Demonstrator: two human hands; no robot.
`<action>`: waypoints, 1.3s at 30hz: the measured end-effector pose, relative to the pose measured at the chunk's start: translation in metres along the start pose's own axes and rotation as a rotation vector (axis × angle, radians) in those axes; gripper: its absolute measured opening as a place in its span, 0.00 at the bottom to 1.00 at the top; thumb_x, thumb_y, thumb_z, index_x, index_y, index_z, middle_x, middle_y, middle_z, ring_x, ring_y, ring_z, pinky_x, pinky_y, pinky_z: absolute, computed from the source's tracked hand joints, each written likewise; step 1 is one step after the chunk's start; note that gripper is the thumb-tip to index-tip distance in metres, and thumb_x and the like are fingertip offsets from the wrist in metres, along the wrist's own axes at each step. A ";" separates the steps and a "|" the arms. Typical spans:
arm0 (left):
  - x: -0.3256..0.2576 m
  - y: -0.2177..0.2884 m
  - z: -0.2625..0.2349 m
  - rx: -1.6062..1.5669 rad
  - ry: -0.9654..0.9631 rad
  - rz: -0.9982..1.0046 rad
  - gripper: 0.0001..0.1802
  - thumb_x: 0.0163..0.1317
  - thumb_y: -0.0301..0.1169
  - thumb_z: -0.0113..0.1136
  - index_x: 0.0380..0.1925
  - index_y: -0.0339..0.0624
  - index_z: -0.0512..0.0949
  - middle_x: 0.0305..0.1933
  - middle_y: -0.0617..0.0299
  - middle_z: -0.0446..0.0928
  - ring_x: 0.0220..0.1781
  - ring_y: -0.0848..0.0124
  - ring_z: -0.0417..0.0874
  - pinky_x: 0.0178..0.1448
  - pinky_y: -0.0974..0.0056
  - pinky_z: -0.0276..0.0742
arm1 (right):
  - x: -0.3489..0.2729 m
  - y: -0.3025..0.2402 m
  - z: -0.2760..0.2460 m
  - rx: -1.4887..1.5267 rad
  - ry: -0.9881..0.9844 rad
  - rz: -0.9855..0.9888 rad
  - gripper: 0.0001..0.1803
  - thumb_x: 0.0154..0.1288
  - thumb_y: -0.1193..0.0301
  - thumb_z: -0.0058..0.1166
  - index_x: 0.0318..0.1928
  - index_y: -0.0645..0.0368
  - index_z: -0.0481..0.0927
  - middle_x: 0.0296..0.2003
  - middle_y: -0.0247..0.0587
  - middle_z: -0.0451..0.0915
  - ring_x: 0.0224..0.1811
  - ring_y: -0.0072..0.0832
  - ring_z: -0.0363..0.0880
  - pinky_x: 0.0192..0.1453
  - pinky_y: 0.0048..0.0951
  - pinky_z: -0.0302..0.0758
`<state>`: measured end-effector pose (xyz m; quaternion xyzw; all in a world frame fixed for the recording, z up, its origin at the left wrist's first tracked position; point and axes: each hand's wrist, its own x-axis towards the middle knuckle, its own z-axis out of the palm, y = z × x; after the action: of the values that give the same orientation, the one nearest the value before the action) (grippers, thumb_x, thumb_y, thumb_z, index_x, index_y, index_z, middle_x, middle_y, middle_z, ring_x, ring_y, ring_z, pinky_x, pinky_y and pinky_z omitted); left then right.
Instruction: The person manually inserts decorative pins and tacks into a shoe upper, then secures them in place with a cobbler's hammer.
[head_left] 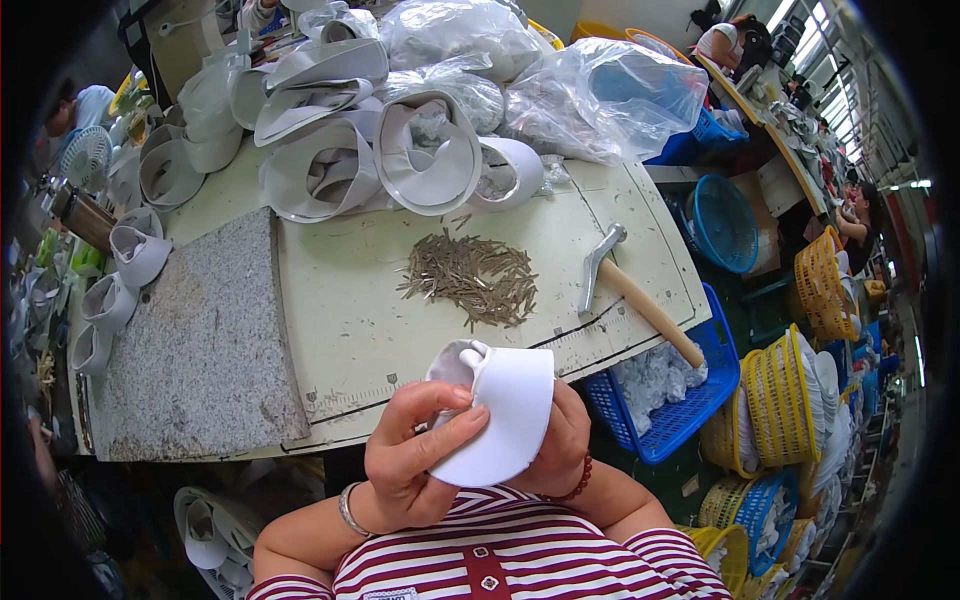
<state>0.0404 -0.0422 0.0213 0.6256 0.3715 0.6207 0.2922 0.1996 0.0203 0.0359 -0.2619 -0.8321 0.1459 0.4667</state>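
"White curved piece [510, 415]: position?"

"Up in your hands, in front of your maroon-and-white striped shirt [505, 545], at the near edge of the surface [350, 335]. Its smooth outer face is toward you; the rim at its upper left is turned inward."

"State of my left grip [408, 455]?"

"Closed on the piece. Your thumb and forefinger press at its left side, thumb on the outer face. Silver-coloured bangle [352, 508] on that wrist."

"And my right grip [565, 440]?"

"Against the right side of the piece. Your fingers are mostly hidden behind it, so I cannot tell how far they are closed. Dark red beaded bracelet [578, 482] on that wrist."

"Record what lies beyond my hands."

"A loose heap of small brownish strips [470, 280], mid-surface. To its right, a hammer [645, 305]: metal head away from you, wooden handle slanting toward you and over the edge. To its left, a grey speckled slab [205, 340], flat on the surface."

"Far side?"

"More white curved pieces [390, 140], stacked and leaning together, with clear plastic bags [610, 95] beside and behind them."

"Below the right edge?"

"You have a blue basket [690, 420] there, partly under the surface, with crumpled whitish material inside."
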 end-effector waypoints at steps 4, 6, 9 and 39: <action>0.004 0.003 0.006 0.234 0.114 0.000 0.23 0.51 0.16 0.62 0.50 0.33 0.81 0.49 0.47 0.77 0.45 0.61 0.82 0.50 0.65 0.78 | 0.006 -0.001 0.007 0.078 0.051 0.031 0.22 0.48 0.80 0.63 0.47 0.69 0.79 0.38 0.52 0.80 0.35 0.44 0.82 0.36 0.35 0.80; 0.004 0.000 0.008 0.250 0.163 -0.058 0.22 0.49 0.15 0.65 0.48 0.33 0.80 0.46 0.49 0.78 0.40 0.65 0.83 0.44 0.67 0.79 | 0.007 -0.002 0.010 0.048 0.050 0.045 0.21 0.47 0.81 0.62 0.46 0.67 0.80 0.38 0.50 0.80 0.34 0.42 0.81 0.36 0.34 0.79; 0.004 -0.002 0.006 0.147 0.176 -0.163 0.19 0.53 0.15 0.65 0.47 0.33 0.80 0.46 0.50 0.79 0.40 0.70 0.82 0.42 0.70 0.78 | 0.010 -0.004 0.006 0.078 0.015 0.071 0.19 0.48 0.83 0.61 0.45 0.67 0.80 0.38 0.52 0.81 0.34 0.41 0.83 0.37 0.33 0.80; 0.012 -0.015 0.004 0.042 0.167 -0.326 0.10 0.59 0.18 0.66 0.41 0.36 0.80 0.42 0.57 0.81 0.39 0.75 0.81 0.42 0.72 0.77 | 0.007 0.018 -0.004 0.317 -0.136 0.223 0.18 0.51 0.84 0.59 0.46 0.67 0.82 0.36 0.47 0.82 0.31 0.31 0.83 0.34 0.25 0.81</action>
<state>0.0423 -0.0230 0.0155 0.5091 0.5038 0.6071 0.3441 0.2058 0.0391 0.0338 -0.2651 -0.7941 0.3431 0.4260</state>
